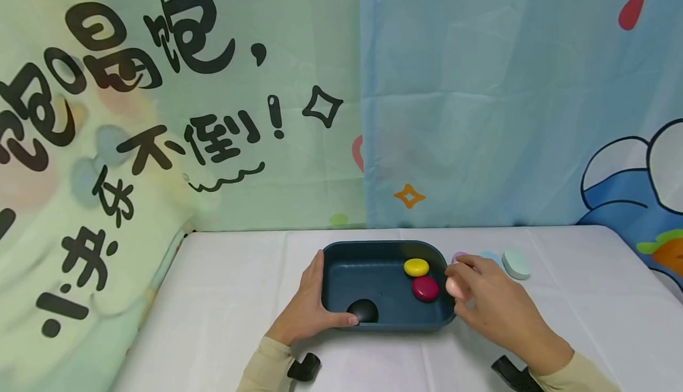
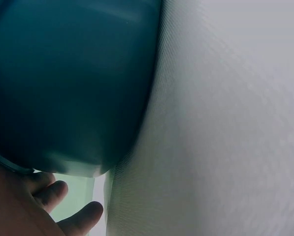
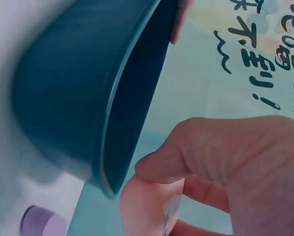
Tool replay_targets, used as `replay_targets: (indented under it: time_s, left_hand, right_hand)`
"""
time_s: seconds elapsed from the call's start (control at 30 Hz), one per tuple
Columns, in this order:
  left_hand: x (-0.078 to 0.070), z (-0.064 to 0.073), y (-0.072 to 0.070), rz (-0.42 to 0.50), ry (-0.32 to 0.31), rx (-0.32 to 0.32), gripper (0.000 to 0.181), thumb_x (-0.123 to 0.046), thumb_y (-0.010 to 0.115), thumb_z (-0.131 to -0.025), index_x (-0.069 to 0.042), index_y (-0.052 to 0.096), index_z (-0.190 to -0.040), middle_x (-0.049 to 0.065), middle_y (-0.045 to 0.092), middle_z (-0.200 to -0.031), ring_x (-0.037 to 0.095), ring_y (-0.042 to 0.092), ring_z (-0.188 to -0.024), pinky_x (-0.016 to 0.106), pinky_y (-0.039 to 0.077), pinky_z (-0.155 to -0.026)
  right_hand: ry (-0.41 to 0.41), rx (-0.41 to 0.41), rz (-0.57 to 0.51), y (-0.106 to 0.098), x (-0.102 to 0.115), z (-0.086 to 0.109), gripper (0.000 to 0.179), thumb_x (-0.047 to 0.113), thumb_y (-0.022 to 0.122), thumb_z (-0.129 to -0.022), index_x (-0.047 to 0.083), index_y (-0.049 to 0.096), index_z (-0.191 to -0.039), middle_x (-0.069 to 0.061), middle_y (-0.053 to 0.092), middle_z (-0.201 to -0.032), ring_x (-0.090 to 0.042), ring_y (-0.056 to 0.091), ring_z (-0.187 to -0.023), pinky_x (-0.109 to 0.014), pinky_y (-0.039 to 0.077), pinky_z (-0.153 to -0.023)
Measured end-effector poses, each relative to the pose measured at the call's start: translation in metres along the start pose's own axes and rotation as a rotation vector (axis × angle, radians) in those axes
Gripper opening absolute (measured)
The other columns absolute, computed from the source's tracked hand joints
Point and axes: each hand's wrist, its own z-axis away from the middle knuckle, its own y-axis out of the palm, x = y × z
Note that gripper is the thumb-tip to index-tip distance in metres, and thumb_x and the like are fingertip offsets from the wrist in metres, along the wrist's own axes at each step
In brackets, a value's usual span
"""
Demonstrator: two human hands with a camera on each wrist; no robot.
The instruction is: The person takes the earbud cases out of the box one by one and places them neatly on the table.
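Note:
A dark blue rectangular tray (image 1: pixel 386 318) with rounded corners stands on the table. My left hand (image 1: pixel 309 303) grips its near left corner, thumb at the front rim and fingers along the left side. Inside lie a glossy yellow oval piece (image 1: pixel 416 267), a magenta round piece (image 1: pixel 425 289) touching or close to it, and a black domed piece (image 1: pixel 365 310) near my left thumb. Just beside the tray's right rim, my right hand (image 1: pixel 493 303) pinches a pale pink rounded piece (image 3: pixel 146 206) between thumb and fingers. The right wrist view shows this pink piece close to the rim.
On the white cloth (image 1: pixel 224 297), right of the tray, lie a mint round piece (image 1: pixel 516 263), a light blue piece (image 1: pixel 492 257) and a lilac piece (image 3: pixel 43 222), partly hidden by my right hand in the head view. A printed curtain (image 1: pixel 469 113) hangs behind the table.

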Motion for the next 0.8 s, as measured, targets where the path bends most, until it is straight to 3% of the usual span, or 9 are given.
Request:
replay_targets:
  time_s: [0.37,0.53,0.8]
  left_hand:
    - [-0.001,0.000,-0.001,-0.006,-0.014,0.003,0.136,-0.054,0.087,-0.073,-0.018,-0.009,-0.162,0.010,-0.003,-0.169,0.024,-0.001,-0.154,0.056,0.025,-0.116]
    - [-0.002,0.000,-0.002,-0.005,-0.014,0.005,0.136,-0.053,0.087,-0.073,-0.017,-0.009,-0.162,0.010,-0.004,-0.169,0.024,-0.002,-0.154,0.056,0.024,-0.117]
    - [-0.001,0.000,-0.001,-0.013,-0.011,0.003,0.136,-0.053,0.087,-0.073,-0.019,-0.010,-0.162,0.010,-0.004,-0.169,0.024,-0.002,-0.154,0.056,0.024,-0.117]
  right_hand:
    - [0.003,-0.015,-0.015,0.001,-0.017,0.008,0.038,0.002,0.080,-0.070,0.004,0.069,-0.106,-0.021,0.063,-0.116,-0.037,0.058,-0.103,-0.053,0.056,-0.079]
    - [0.038,0.040,-0.001,0.005,-0.021,0.009,0.043,0.004,0.084,-0.069,0.002,0.066,-0.107,-0.018,0.064,-0.112,-0.031,0.058,-0.097,-0.051,0.056,-0.080]
    - [0.098,0.109,-0.022,0.014,-0.032,0.010,0.056,0.002,0.084,-0.070,-0.006,0.059,-0.120,-0.023,0.062,-0.116,-0.039,0.055,-0.106,-0.059,0.049,-0.091]
